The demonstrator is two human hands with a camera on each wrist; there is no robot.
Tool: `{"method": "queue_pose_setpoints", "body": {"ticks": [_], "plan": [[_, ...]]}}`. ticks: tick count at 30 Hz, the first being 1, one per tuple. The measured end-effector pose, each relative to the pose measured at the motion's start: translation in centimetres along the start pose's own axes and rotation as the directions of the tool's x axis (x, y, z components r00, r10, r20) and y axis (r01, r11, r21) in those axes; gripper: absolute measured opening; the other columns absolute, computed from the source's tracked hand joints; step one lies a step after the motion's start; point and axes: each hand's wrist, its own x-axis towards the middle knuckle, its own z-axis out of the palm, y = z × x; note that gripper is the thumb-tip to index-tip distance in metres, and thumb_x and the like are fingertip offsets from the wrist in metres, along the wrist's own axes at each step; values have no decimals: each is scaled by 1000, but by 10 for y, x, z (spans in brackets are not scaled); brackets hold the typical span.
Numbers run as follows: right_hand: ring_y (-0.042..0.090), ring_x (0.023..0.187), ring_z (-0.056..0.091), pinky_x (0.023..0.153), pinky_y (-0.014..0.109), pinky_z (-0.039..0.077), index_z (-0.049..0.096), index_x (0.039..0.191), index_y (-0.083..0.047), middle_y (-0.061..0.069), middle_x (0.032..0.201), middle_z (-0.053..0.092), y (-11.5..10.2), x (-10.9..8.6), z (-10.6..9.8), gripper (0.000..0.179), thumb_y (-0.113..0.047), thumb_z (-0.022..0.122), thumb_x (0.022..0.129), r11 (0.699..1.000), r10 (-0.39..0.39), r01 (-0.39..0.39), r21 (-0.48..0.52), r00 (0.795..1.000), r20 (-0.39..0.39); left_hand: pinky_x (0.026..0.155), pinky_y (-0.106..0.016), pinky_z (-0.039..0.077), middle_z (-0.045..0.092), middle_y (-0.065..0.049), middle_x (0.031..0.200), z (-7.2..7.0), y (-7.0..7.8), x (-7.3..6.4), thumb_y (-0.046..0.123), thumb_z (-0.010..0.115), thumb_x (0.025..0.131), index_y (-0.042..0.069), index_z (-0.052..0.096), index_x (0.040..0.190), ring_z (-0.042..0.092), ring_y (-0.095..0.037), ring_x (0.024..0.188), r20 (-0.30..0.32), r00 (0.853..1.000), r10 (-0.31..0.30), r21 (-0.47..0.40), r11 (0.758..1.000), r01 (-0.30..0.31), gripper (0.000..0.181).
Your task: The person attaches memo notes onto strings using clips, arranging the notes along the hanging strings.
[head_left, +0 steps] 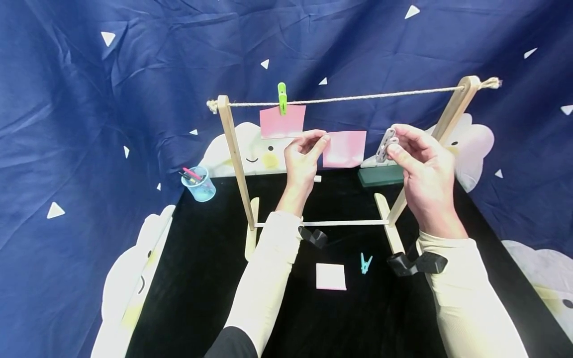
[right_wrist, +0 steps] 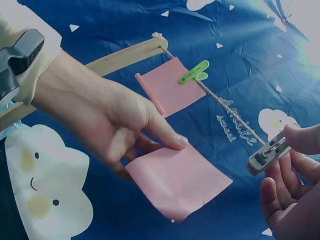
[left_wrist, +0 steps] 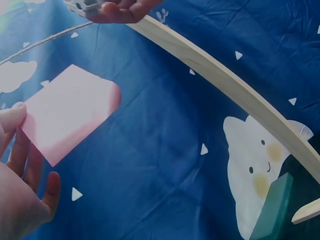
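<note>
My left hand (head_left: pixel 301 160) pinches a pink paper note (head_left: pixel 344 149) by its left edge, holding it up below the rope (head_left: pixel 349 98). My right hand (head_left: pixel 427 171) grips a grey clothespin (head_left: pixel 386 145) between thumb and fingers, to the right of that note; the right wrist view shows this clothespin (right_wrist: pixel 270 155) close up. Another pink note (head_left: pixel 282 122) hangs from the rope near its left end, held by a green clothespin (head_left: pixel 282 98). Neither the note in my left hand nor the grey clothespin touches the rope.
A wooden frame (head_left: pixel 237 164) carries the rope. On the black table lie a pad of notes (head_left: pixel 331 276) and a blue clothespin (head_left: pixel 365 263). A blue pen cup (head_left: pixel 199 185) stands at the back left, and a green box (head_left: pixel 380 176) at the back right.
</note>
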Motion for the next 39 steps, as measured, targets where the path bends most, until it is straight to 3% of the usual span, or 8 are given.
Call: {"method": "queue_pose_setpoints", "body": {"ticks": [6, 18, 27, 31, 35, 39], "plan": [[14, 74, 64, 67, 20, 53, 73, 104, 5, 7, 88, 73, -6, 6, 12, 29, 23, 58, 86, 1000, -14, 14, 0, 999, 39, 80, -20, 55, 71, 6, 83, 0, 1, 2, -12, 70, 86, -23, 63, 104, 66, -7, 80, -15, 1000, 1, -60, 998, -2, 23], [13, 69, 63, 62, 20, 50, 74, 98, 5, 8, 80, 73, -12, 30, 39, 28, 24, 58, 85, 998, -60, 60, 12, 998, 13, 79, -20, 52, 73, 8, 81, 13, 11, 7, -14, 68, 87, -26, 60, 105, 66, -8, 81, -49, 999, -2, -199, 980, -8, 24], [11, 69, 65, 61, 19, 49, 76, 95, 1, 4, 80, 74, -12, 44, 56, 31, 24, 59, 85, 996, -80, 81, -43, 996, 28, 77, -20, 51, 74, 7, 80, 13, 15, 14, -17, 65, 87, -27, 58, 107, 64, -10, 81, -65, 998, 8, -260, 965, -25, 24], [10, 69, 66, 59, 18, 49, 76, 95, 1, 4, 80, 74, -12, 48, 59, 30, 24, 61, 84, 993, -92, 94, -67, 995, 33, 77, -21, 51, 74, 6, 80, 14, 16, 16, -19, 64, 86, -14, 68, 97, 65, -10, 81, -62, 998, 6, -300, 954, -25, 12], [10, 68, 64, 54, 19, 48, 76, 97, -1, 2, 80, 73, -13, 53, 61, 29, 22, 63, 85, 991, -85, 89, -100, 995, 49, 77, -21, 51, 75, 6, 79, 16, 18, 17, -21, 63, 85, 8, 72, 87, 66, -10, 80, -58, 998, 6, -343, 939, -26, 30], [9, 67, 62, 48, 18, 45, 77, 99, -4, 0, 79, 73, -13, 56, 64, 29, 19, 64, 85, 990, -69, 76, -122, 996, 61, 78, -21, 51, 75, 6, 79, 18, 20, 17, -21, 62, 85, 14, 74, 84, 66, -9, 80, -45, 999, 4, -364, 931, -20, 37]]}}
